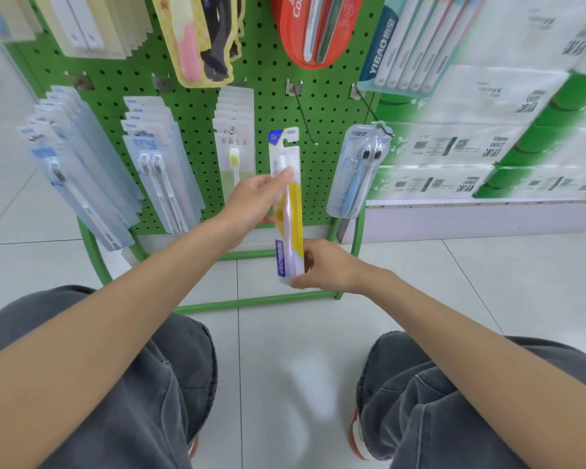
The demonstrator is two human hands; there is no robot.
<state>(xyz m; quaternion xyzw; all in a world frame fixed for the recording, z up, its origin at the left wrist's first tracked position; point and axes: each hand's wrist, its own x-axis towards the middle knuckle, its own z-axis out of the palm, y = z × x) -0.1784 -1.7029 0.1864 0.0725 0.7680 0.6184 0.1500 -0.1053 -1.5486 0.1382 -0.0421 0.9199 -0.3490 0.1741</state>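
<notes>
A person crouching before a green pegboard rack [274, 96] holds a yellow-and-white toothbrush pack [295, 204] upright in both hands, in front of the board's lower half. The left hand [254, 201] grasps the pack's upper half from the side, fingertips curled over the clear blister near the brush head. The right hand [329, 265] pinches the bottom end, thumb on the front. The pack's hanging slot sits just left of a bare metal hook [305, 120] and is not on it. To the left of the held pack hangs a row of white toothbrush packs [236, 147]. To its right a blue toothbrush pack with cartoon eyes [356, 174] dangles from its own hook. Wrapped tissue bundles [471, 147] are stacked on the shelf beside the rack. Grey trousers [132, 384] frame the pale tiled floor [285, 350] below.
</notes>
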